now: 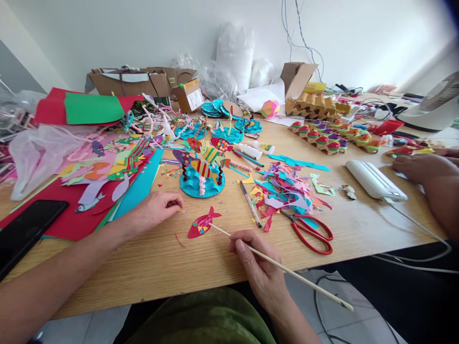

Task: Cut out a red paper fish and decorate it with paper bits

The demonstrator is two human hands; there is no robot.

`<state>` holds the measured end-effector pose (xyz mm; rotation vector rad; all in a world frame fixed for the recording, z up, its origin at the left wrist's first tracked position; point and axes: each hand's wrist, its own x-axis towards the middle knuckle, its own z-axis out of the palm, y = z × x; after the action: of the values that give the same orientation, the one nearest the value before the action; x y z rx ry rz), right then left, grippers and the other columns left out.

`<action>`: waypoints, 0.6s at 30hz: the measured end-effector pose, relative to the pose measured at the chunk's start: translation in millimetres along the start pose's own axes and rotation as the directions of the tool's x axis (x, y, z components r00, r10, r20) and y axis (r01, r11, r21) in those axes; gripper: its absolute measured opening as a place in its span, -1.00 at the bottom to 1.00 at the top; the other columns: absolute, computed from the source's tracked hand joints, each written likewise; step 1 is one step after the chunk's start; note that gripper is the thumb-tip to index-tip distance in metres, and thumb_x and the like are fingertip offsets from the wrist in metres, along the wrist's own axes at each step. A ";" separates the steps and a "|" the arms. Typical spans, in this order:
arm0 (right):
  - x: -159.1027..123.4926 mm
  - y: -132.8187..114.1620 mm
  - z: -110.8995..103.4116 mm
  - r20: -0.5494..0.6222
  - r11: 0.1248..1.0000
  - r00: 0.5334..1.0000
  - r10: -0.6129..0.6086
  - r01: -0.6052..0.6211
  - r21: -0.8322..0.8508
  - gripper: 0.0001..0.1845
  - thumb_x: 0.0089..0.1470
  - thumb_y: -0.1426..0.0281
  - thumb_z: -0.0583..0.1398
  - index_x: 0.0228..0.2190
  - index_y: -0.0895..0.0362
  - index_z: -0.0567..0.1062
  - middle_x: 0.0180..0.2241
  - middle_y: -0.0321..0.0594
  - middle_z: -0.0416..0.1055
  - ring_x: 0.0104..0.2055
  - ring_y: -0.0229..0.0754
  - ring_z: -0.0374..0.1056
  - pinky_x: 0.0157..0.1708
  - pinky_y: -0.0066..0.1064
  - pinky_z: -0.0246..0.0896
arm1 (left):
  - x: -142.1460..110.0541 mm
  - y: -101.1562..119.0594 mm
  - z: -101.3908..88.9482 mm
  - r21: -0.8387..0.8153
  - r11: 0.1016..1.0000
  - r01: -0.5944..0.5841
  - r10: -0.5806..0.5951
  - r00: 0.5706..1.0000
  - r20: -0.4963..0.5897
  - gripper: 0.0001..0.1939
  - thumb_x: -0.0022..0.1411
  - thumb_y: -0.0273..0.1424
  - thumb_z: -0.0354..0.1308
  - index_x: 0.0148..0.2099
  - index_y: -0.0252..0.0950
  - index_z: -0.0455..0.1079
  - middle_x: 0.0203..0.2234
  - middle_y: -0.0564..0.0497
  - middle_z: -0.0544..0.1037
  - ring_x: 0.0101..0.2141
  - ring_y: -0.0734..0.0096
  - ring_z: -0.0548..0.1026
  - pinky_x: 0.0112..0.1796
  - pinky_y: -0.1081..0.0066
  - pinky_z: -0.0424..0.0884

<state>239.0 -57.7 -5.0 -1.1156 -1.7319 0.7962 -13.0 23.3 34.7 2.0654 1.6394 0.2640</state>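
Note:
My right hand (pixel 256 255) grips a long thin wooden stick (pixel 297 274) like a pen. The stick's thin tip meets a red paper fish (pixel 201 225) lying flat on the wooden table, near its tail end. Small coloured triangles and pinkish strokes mark the fish's body. To the left, my left hand (pixel 159 208) rests on the table with thumb and fingers pinched together. Tiny coloured scraps lie at its fingertips; whether it holds one I cannot tell. Just behind stands a blue scalloped base (pixel 186 188) carrying several patterned paper fish (pixel 201 168) on fuzzy stems.
Red-handled scissors (pixel 311 234), a pen (pixel 251 204) and a pile of paper scraps (pixel 287 188) lie to the right. Beyond are a white power bank (pixel 375 179) with a cable and another person's hand (pixel 416 167). A black phone (pixel 30 224) and coloured sheets (pixel 68 224) are at left.

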 end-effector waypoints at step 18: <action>0.0 1.6 -0.6 0.008 1.000 1.000 0.002 -0.002 0.007 -0.81 0.22 0.36 0.05 -0.36 0.11 0.42 -0.51 -0.30 0.41 -0.48 -0.25 0.34 -0.47 -0.46 0.16 | -1.8 -4.8 -2.3 0.079 0.992 -0.097 0.092 0.993 0.069 -0.83 0.11 -0.37 -0.01 -0.40 -0.23 0.40 -0.45 0.07 0.56 -0.40 0.39 0.47 -0.38 0.46 0.30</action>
<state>240.1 -57.1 -6.2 -1.1111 -1.7334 0.8086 -18.6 22.9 34.6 2.1928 1.5402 0.1607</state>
